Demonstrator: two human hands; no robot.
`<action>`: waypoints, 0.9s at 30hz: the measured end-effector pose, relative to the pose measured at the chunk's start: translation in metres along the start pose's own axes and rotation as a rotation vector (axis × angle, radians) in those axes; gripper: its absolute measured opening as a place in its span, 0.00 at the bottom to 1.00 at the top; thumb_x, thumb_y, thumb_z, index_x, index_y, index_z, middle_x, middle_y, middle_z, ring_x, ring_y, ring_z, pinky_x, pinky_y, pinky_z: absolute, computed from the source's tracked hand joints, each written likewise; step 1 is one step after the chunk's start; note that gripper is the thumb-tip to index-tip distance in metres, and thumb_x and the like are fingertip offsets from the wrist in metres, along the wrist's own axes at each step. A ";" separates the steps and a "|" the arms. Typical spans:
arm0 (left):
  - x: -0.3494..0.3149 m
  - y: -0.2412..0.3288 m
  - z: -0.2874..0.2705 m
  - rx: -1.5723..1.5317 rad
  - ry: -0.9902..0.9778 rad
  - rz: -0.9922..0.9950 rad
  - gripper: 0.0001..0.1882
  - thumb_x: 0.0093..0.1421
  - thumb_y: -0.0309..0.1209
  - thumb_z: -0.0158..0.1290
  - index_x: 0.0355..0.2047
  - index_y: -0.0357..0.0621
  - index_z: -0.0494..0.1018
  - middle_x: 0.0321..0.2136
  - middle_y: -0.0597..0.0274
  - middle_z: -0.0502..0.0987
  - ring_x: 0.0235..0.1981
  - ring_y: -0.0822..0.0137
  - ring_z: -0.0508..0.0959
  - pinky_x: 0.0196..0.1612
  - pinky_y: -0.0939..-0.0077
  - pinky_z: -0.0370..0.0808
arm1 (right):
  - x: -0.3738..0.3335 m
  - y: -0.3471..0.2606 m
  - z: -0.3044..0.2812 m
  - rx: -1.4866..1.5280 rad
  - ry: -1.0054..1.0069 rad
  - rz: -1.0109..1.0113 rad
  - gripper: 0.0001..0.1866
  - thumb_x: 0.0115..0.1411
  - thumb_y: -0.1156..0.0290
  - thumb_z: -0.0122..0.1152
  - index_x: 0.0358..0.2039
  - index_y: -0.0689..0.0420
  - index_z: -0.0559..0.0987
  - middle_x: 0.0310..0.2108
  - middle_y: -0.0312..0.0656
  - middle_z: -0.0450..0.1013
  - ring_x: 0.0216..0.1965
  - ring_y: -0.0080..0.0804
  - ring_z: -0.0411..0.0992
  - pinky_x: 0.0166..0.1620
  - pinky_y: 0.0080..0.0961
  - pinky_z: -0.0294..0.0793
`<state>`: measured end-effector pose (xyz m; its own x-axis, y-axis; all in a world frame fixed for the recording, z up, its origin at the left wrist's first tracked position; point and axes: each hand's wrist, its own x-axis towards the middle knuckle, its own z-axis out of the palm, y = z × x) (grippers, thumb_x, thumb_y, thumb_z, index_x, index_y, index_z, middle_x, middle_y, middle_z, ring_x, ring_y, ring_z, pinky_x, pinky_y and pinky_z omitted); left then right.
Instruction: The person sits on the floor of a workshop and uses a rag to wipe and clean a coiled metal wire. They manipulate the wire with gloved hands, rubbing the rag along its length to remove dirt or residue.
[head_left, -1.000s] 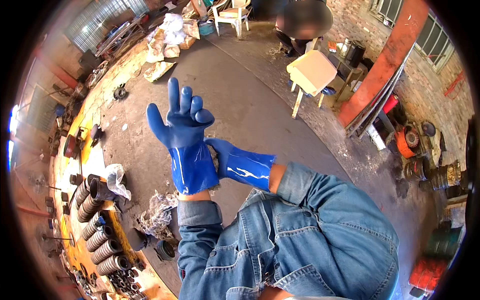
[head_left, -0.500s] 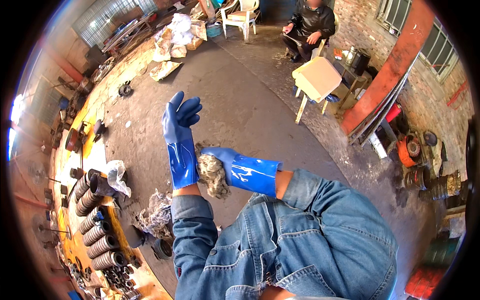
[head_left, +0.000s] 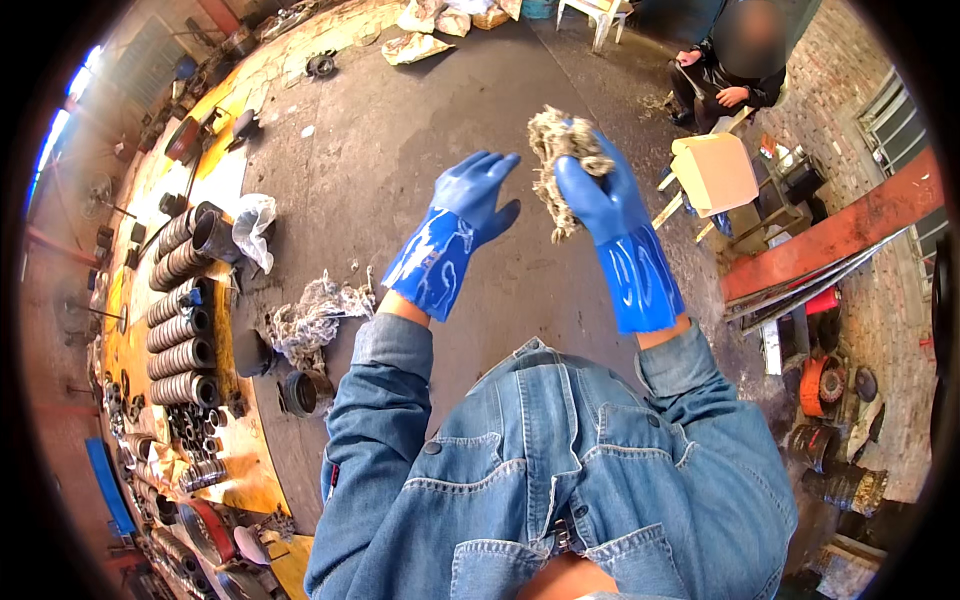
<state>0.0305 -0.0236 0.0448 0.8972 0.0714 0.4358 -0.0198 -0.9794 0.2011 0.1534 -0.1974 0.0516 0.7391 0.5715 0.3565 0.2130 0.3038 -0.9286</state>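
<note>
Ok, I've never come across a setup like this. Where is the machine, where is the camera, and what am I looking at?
There is no machine: a person works with two hands in blue gloves. The view comes from a wide fisheye camera on their head, looking down, so straight edges bend near the rim. The denim jacket below is the wearer's own.

The right hand has a wad of greyish fibre in its grip. The left hand is raised and empty.

On the dark floor at left lies a loose heap of similar fibre. Beyond it, ribbed cylinders lie in a row on a yellow surface. Another person sits at upper right.
</note>
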 end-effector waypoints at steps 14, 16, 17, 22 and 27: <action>-0.024 -0.005 0.094 -0.236 -0.216 -0.086 0.28 0.57 0.35 0.60 0.58 0.48 0.69 0.53 0.53 0.76 0.54 0.56 0.75 0.57 0.61 0.73 | -0.041 0.010 0.064 -0.811 -0.580 -0.253 0.28 0.48 0.56 0.72 0.51 0.48 0.80 0.45 0.50 0.80 0.44 0.50 0.80 0.49 0.45 0.79; -0.034 -0.015 0.093 -0.287 -0.233 -0.197 0.29 0.59 0.35 0.60 0.60 0.48 0.67 0.54 0.52 0.75 0.56 0.56 0.74 0.57 0.61 0.73 | -0.055 0.022 0.078 -0.720 -0.612 -0.311 0.29 0.47 0.56 0.72 0.51 0.46 0.80 0.44 0.49 0.80 0.44 0.52 0.79 0.50 0.46 0.78; -0.038 -0.018 0.096 -0.348 -0.236 -0.265 0.29 0.59 0.35 0.59 0.61 0.47 0.66 0.55 0.51 0.75 0.56 0.57 0.73 0.58 0.61 0.72 | -0.059 0.024 0.078 -0.661 -0.647 -0.280 0.30 0.49 0.58 0.72 0.54 0.47 0.79 0.46 0.50 0.80 0.48 0.49 0.79 0.54 0.42 0.76; -0.062 -0.037 0.109 -0.920 -0.089 -0.779 0.32 0.62 0.35 0.59 0.66 0.46 0.63 0.58 0.49 0.72 0.60 0.58 0.71 0.59 0.62 0.70 | -0.049 0.043 0.048 0.274 -0.588 0.291 0.24 0.61 0.70 0.61 0.58 0.61 0.75 0.52 0.46 0.78 0.56 0.31 0.73 0.60 0.33 0.72; -0.058 -0.012 0.044 -1.126 0.330 -0.801 0.36 0.66 0.36 0.56 0.71 0.44 0.57 0.64 0.45 0.67 0.65 0.58 0.66 0.62 0.60 0.66 | -0.032 0.034 0.003 0.857 -0.212 0.538 0.28 0.65 0.57 0.60 0.58 0.65 0.72 0.52 0.49 0.77 0.52 0.38 0.77 0.55 0.35 0.80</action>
<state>-0.0021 -0.0247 -0.0215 0.6940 0.7196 0.0223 -0.0392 0.0068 0.9992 0.1350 -0.2031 0.0091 0.4570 0.8895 0.0040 -0.7004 0.3626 -0.6148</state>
